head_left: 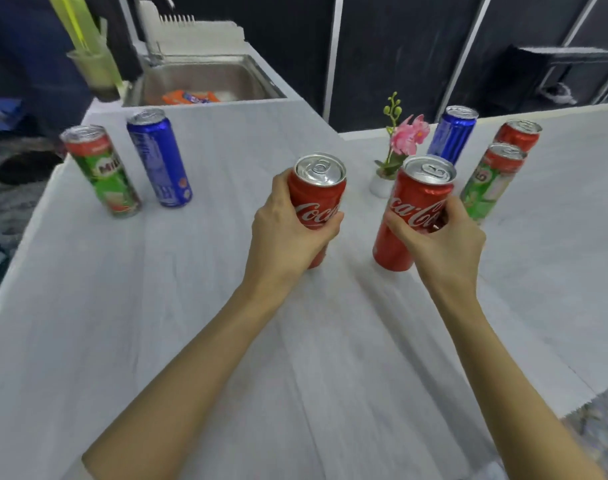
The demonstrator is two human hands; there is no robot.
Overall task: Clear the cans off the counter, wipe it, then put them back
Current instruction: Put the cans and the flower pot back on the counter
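Two red Coca-Cola cans stand upright at the middle of the white counter [191, 306]. My left hand [285, 233] is wrapped around the left red can [318, 192]. My right hand [444, 237] grips the right red can [416, 202] from its right side. At the far left stand a green Milo can [101, 171] and a blue can [158, 157]. At the far right stand another blue can [453, 133], a red can [519, 135] and a green can [493, 181].
A small white vase with a pink flower [397, 150] stands between the right red can and the far blue can. A steel sink [205, 77] with an orange packet in it lies behind the counter. A cup with green stalks [98, 67] is beside the sink.
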